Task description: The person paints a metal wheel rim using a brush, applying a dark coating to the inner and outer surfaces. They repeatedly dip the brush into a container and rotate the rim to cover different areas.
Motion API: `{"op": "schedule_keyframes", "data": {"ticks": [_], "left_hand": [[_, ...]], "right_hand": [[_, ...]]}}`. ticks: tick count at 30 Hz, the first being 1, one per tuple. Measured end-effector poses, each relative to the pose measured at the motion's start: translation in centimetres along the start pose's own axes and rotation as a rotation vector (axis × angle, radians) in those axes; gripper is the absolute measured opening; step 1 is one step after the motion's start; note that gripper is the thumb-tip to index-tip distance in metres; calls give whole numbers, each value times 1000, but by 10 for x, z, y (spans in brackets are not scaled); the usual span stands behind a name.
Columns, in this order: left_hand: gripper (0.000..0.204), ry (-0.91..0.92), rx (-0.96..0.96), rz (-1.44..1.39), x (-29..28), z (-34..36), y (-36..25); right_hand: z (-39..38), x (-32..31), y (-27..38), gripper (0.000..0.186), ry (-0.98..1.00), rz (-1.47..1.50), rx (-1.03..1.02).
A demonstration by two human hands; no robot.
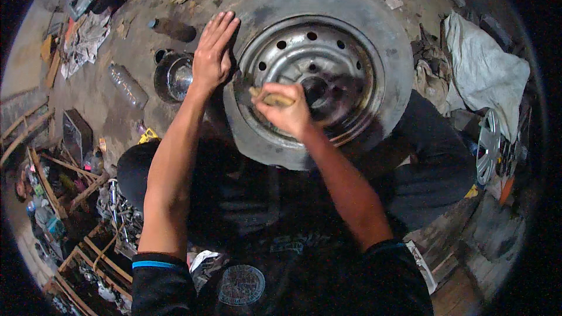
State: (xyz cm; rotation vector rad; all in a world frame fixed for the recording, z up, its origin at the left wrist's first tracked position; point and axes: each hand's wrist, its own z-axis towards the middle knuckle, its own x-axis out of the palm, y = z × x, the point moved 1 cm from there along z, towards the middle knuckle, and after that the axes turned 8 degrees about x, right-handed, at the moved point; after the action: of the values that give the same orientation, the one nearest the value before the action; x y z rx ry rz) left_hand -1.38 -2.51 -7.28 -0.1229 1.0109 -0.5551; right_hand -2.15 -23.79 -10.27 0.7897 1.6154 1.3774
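Observation:
A car wheel [313, 41], a steel rim with a ring of round holes, sits in front of me inside a worn grey tire [386, 29]. Against the tire's left edge rests my left hand [214, 50], open, with its fingers stretched out together. My right hand [285, 105] is closed round a yellowish-tan pad [277, 100] over the rim's lower left part. Its exact kind is hidden by my fingers. The rim's lower right looks dark and stained, while its upper part shines silvery.
Left of the wheel stand a dark metal can [174, 76], a dark bottle [172, 29] and a clear plastic bottle [128, 86]. Wooden frames [76, 169] and metal parts [120, 210] lie lower left. At right are a pale cloth [489, 70] and a silver wheel cover [487, 146].

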Motion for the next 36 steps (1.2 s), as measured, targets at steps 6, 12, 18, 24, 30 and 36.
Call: {"op": "schedule_keyframes", "data": {"ticks": [6, 12, 18, 24, 30, 36], "left_hand": [[65, -19, -3, 11, -2, 0, 1], [67, -16, -28, 12, -2, -3, 0], [67, -4, -20, 36, 0, -8, 0], [67, -20, 3, 28, 0, -5, 6], [67, -51, 15, 0, 0, -4, 5], [64, -49, 10, 27, 0, -5, 3]], "right_hand": [[25, 6, 13, 22, -230, -229, -66], [10, 5, 15, 13, -103, -257, -65], [-10, 22, 34, 8, 112, -23, 41], [25, 0, 53, 11, 101, -221, 123], [3, -3, 18, 10, 278, -117, -80], [-8, 4, 19, 13, 241, -150, 76]]}}
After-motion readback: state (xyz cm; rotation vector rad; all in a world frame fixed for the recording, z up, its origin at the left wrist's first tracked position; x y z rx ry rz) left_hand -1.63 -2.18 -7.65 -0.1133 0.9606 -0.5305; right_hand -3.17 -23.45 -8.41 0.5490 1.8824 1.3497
